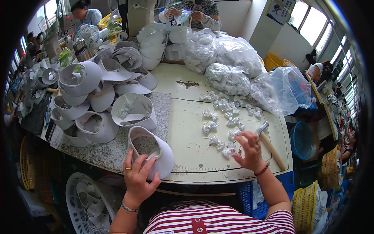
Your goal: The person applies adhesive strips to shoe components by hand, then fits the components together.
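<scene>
A white sun visor lies at the near edge of the table. My left hand grips its band, fingers over the rim and thumb on the brim. My right hand hovers beside a silvery sequined bow, its thumb and fingers apart and nothing visible between them. Several more bows lie loose on the pale tabletop. Just behind the held visor stands another white visor with a silvery bow inside its band.
Stacked visors crowd the left side of the speckled slab. A hammer rests by my right hand. Clear plastic bags of bows fill the back right. Baskets stand below. Across the table a person's hands are working.
</scene>
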`<state>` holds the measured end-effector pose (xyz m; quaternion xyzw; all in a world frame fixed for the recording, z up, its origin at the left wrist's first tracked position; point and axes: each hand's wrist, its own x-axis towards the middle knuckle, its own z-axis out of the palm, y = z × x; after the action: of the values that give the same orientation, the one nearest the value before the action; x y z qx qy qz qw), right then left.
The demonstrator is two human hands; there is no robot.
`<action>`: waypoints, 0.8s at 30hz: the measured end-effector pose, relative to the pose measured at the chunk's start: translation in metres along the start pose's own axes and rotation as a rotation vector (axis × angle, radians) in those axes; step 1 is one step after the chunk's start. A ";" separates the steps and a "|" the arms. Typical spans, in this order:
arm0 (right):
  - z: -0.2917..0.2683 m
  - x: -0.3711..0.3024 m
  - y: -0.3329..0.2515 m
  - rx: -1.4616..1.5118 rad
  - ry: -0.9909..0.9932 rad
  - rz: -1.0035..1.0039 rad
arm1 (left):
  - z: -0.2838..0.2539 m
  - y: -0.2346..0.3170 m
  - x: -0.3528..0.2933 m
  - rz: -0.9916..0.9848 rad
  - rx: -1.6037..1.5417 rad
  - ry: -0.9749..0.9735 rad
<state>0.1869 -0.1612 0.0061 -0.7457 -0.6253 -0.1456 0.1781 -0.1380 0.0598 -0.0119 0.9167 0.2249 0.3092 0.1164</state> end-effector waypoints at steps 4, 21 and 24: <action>0.025 0.035 -0.021 -0.013 -0.245 -0.185 | 0.002 0.000 0.000 -0.003 0.014 0.009; 0.077 0.101 0.051 -0.143 0.047 0.118 | 0.006 -0.001 0.002 -0.019 -0.086 0.142; 0.068 0.097 0.040 -0.203 0.033 0.032 | 0.005 -0.005 0.004 -0.004 -0.106 0.184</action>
<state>0.2426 -0.0513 -0.0154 -0.7674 -0.5923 -0.2175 0.1140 -0.1341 0.0652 -0.0156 0.8765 0.2199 0.4034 0.1440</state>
